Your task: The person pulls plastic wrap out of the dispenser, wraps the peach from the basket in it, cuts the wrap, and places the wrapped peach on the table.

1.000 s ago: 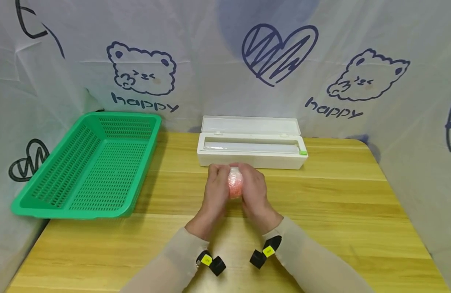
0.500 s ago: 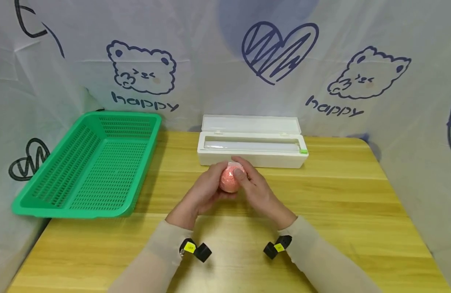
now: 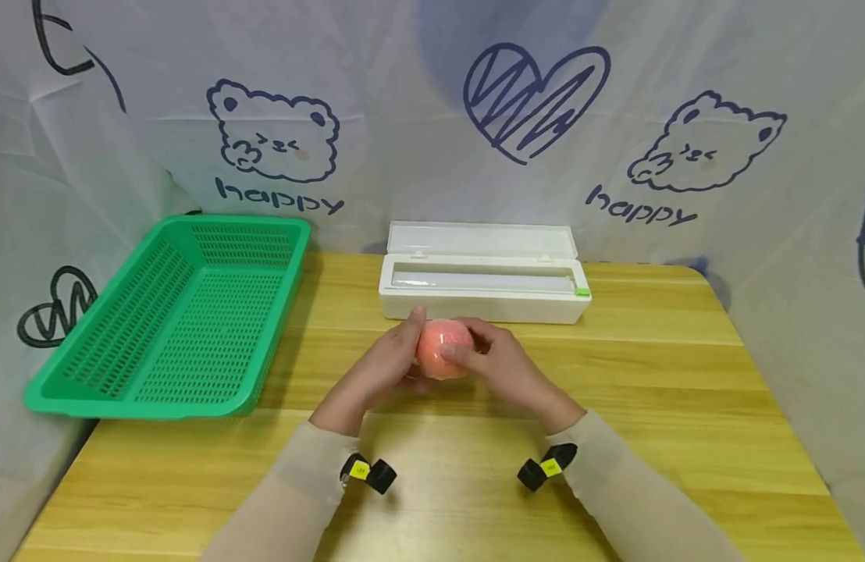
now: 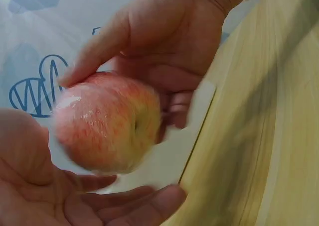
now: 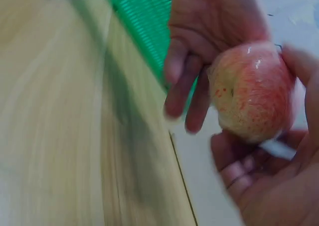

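A red apple [image 3: 435, 345] with a glossy, clear film over it is held above the table between both hands. My right hand [image 3: 511, 367] grips it, the thumb across its near face and the other fingers behind and beneath. The left hand [image 3: 380, 365] is at the apple's left side, its fingers stretched out straight and loose. In the left wrist view the apple [image 4: 102, 126] shows its hollow end facing right. The right wrist view shows the film on the apple [image 5: 254, 94] shining and slightly wrinkled. Behind the hands stands a white cling film dispenser [image 3: 485, 306], lid raised, roll inside.
A green plastic basket [image 3: 264, 359] with slotted walls stands on the left of the wooden table [image 3: 657, 375]. White cloth [image 3: 404, 125] with drawn bears and hearts hangs behind and at both sides.
The two hands were pressed around the apple from both sides. They have parted, the apple has turned to show more red, and the left fingers have loosened while the right hand holds it.
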Available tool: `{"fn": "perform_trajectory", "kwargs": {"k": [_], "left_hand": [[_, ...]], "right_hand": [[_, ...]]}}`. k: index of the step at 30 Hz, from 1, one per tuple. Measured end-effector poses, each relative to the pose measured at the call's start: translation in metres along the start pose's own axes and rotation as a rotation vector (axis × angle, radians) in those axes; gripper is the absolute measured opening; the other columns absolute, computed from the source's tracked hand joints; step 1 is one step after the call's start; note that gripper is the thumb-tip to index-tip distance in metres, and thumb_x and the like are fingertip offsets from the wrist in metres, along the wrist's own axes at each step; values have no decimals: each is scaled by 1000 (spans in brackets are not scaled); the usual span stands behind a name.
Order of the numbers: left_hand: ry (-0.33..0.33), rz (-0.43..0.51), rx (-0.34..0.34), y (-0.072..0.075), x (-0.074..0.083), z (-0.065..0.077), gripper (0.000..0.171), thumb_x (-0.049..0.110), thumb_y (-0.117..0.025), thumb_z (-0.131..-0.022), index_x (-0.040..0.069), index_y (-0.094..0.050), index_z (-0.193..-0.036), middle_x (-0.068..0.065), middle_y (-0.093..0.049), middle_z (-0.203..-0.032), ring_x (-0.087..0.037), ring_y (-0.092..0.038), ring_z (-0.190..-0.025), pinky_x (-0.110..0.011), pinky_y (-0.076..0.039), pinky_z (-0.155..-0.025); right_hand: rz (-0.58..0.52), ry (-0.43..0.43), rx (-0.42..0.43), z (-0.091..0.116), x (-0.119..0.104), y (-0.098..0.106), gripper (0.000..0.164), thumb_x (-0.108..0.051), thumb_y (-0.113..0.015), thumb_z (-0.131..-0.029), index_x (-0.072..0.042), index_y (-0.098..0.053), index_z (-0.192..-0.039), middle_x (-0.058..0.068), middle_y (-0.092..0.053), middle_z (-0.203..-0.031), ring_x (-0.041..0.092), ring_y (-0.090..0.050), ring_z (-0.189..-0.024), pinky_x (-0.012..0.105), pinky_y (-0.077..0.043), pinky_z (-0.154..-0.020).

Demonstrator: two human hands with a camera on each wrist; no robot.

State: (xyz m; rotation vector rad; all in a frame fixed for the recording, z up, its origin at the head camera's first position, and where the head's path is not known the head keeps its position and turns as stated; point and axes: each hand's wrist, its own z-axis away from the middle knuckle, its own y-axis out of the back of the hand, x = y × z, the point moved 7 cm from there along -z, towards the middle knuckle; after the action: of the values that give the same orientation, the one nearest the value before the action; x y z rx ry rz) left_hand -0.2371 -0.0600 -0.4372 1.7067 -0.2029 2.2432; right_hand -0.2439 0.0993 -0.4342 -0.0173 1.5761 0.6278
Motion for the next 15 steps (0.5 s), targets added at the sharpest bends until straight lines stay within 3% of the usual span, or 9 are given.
{"fn": "perform_trajectory", "kwargs": {"k": [3,6,11,15], "left_hand": [[-78,-80,-39,1,7,1,63,52,-47,-111,8,-46,-156,-16,-58,-145,-34,-69,-116,-50,-61,-94],[-129,-132,-86,-1,9,2,69,40,-72,-101,11,-45,-157,-12,-56,-151,-33,-64,-125,-46,-57,-100],[-178,-206,-62,1,10,2,75,25,-86,-90,12,-51,-155,-5,-57,-151,-31,-61,-130,-47,-52,-107],[-203,-263,-66,-1,11,2,80,22,-88,-88,13,-48,-157,-5,-58,-150,-29,-60,-133,-48,-52,-109]], "right_hand": [[-113,-107,-10,-2,12,5,51,-46,-62,-106,-5,-66,-136,8,-71,-114,19,-64,-93,34,-59,-81],[-180,-155,-54,-2,17,7,58,-52,-56,-107,-1,-65,-135,10,-69,-109,20,-63,-88,37,-60,-78],[-66,-50,-146,0,12,9,60,-38,-74,-100,-8,-55,-148,9,-66,-134,23,-66,-112,44,-59,-97],[11,33,-142,2,8,13,69,-28,-84,-92,-14,-53,-151,6,-60,-147,25,-61,-130,46,-51,-111]]}}
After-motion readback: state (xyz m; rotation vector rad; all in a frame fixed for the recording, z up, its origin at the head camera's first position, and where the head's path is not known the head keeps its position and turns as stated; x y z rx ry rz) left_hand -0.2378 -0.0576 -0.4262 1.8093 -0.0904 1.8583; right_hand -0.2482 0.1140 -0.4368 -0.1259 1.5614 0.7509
